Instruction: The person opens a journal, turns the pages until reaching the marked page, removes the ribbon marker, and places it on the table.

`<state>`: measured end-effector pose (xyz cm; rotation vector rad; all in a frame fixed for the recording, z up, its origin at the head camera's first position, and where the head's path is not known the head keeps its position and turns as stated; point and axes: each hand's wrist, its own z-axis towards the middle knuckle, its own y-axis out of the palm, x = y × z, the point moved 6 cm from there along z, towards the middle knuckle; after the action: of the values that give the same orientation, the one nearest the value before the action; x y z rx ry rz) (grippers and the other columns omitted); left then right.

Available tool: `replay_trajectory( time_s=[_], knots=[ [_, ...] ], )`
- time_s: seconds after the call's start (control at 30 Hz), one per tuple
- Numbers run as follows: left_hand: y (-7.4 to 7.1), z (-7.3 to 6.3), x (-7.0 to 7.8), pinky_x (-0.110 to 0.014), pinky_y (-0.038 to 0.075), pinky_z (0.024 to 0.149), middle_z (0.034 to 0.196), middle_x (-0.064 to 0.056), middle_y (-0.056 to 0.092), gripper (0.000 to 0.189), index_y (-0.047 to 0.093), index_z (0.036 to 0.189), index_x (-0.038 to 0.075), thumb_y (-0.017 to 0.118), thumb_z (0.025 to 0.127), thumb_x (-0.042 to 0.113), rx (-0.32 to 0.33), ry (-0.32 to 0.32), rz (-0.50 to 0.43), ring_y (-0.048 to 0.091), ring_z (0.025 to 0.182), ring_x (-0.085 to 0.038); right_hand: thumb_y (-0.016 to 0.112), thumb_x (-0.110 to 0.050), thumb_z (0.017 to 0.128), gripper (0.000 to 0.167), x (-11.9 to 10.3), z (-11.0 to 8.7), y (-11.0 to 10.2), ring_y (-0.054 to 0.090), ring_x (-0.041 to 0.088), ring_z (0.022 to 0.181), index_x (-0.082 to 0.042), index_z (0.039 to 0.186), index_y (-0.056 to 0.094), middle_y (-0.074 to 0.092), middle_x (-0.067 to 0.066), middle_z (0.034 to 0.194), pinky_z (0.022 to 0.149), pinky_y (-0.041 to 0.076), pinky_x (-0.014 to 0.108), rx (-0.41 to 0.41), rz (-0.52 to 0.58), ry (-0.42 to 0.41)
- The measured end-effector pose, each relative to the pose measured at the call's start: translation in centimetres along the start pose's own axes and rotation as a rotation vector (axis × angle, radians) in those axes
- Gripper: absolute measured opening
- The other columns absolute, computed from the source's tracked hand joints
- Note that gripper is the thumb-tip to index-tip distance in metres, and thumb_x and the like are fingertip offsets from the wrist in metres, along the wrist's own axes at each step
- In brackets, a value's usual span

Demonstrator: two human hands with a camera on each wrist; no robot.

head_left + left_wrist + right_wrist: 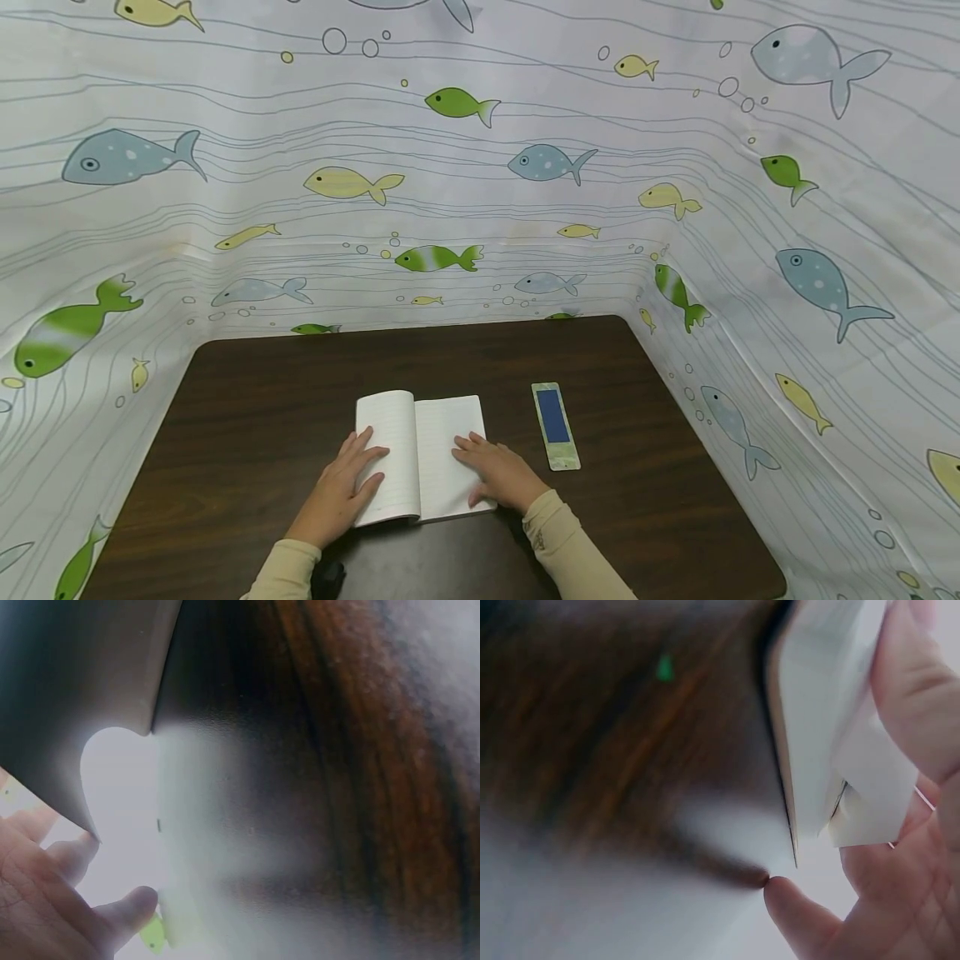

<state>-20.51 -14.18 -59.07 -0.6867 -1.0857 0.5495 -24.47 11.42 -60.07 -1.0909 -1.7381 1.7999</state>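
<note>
An open notebook (pixel 450 458) with pale lined pages lies on the table, its left half curving up towards the fold. My left hand (pixel 341 492) rests on the left page's outer edge, fingers extended and thumb spread apart. Flat on the right page is my right hand (pixel 501 475), its fingers spread and its thumb near the lower edge. In the right wrist view, the page block of the notebook (pixel 810 697) shows beside the right hand (pixel 900 877). The left wrist view has the left hand (pixel 52 892) partly behind a dark, smooth sheet (pixel 75 682).
A slim, flat oblong (pixel 555 427) with pale green ends and a dark blue middle lies right of the notebook. The brown wood-grain table (pixel 247 433) has white fish-patterned fabric (pixel 465 192) along its back and sides.
</note>
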Motion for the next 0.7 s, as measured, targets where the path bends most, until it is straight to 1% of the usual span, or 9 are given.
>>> replay_trajectory(
  time_s=[0.17, 0.3, 0.4, 0.47, 0.7],
  knots=[
    [-0.07, -0.01, 0.03, -0.075, 0.035, 0.101, 0.158, -0.017, 0.041, 0.033, 0.066, 0.130, 0.015, 0.070, 0.098, 0.021, 0.006, 0.008, -0.001, 0.033, 0.144, -0.048, 0.082, -0.044, 0.075, 0.080, -0.20, -0.08, -0.36, 0.040, 0.022, 0.146, -0.014, 0.146, 0.057, 0.048, 0.000, 0.155, 0.107, 0.044, 0.053, 0.063, -0.001, -0.018],
    [-0.11, -0.01, 0.10, -0.074, 0.035, 0.101, 0.158, -0.017, 0.041, 0.033, 0.066, 0.130, 0.015, 0.070, 0.098, 0.020, 0.006, 0.010, -0.005, 0.033, 0.144, -0.049, 0.081, -0.045, 0.076, 0.075, -0.18, -0.02, -0.38, 0.043, 0.020, 0.144, -0.014, 0.142, 0.062, 0.051, -0.001, 0.152, 0.109, 0.044, 0.045, 0.104, -0.006, -0.016],
    [-0.10, -0.01, 0.14, -0.074, 0.035, 0.101, 0.158, -0.018, 0.041, 0.033, 0.066, 0.130, 0.015, 0.069, 0.098, 0.020, 0.004, 0.008, -0.007, 0.033, 0.144, -0.049, 0.081, -0.044, 0.077, 0.072, -0.12, 0.07, -0.33, 0.044, 0.018, 0.143, -0.013, 0.139, 0.063, 0.053, -0.002, 0.151, 0.112, 0.042, 0.039, 0.119, 0.000, -0.006],
    [-0.08, -0.02, 0.14, -0.074, 0.035, 0.101, 0.158, -0.018, 0.041, 0.033, 0.066, 0.130, 0.015, 0.070, 0.097, 0.020, 0.003, 0.005, -0.006, 0.033, 0.145, -0.048, 0.081, -0.044, 0.077, 0.071, -0.06, 0.13, -0.23, 0.044, 0.018, 0.143, -0.013, 0.139, 0.064, 0.053, -0.002, 0.151, 0.112, 0.041, 0.037, 0.118, 0.004, 0.001],
    [0.03, -0.02, 0.06, -0.074, 0.034, 0.102, 0.158, -0.018, 0.041, 0.033, 0.065, 0.130, 0.015, 0.069, 0.098, 0.019, 0.000, 0.001, -0.008, 0.033, 0.145, -0.048, 0.081, -0.045, 0.078, 0.068, 0.07, 0.18, -0.19, 0.044, 0.019, 0.143, -0.014, 0.137, 0.066, 0.054, -0.002, 0.150, 0.112, 0.041, 0.037, 0.127, 0.015, 0.005]
  ],
)
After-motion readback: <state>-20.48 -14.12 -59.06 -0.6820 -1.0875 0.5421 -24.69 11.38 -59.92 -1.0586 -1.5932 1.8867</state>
